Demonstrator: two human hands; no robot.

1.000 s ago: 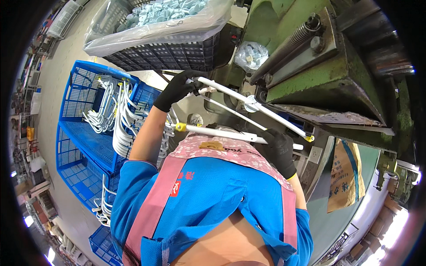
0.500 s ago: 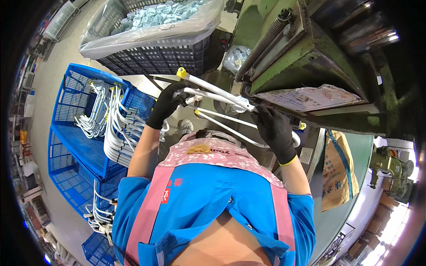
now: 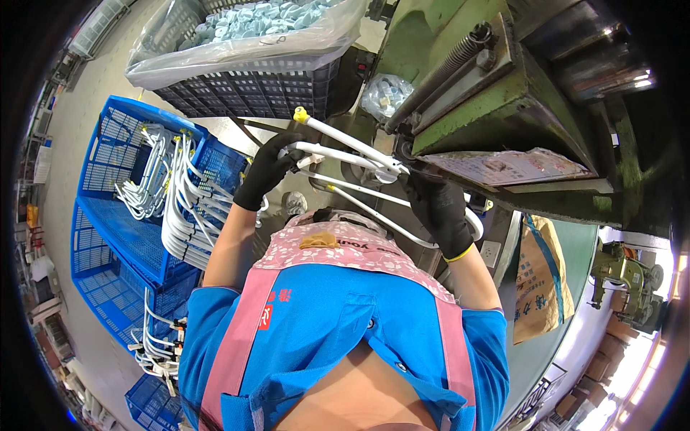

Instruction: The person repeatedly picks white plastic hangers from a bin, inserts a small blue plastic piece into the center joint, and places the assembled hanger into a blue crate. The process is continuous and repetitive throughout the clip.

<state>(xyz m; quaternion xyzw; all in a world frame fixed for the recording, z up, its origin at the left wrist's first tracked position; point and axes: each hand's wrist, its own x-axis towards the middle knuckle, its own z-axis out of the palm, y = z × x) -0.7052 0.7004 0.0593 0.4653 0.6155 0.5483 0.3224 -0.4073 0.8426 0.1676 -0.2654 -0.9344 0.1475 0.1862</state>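
White tube frame (image 3: 327, 151) hangs before the apron (image 3: 356, 257), near the green machine (image 3: 503, 126). Left hand (image 3: 266, 172) curls round one tube, right hand (image 3: 438, 207) pinches the joined end; if either slackens, tubes could knock the machine.

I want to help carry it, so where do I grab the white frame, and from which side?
Probably the straight far tube of the white frame, just behind its yellow cap, from the far side: it's slim and bare there, while the left hand and right hand hold other parts.
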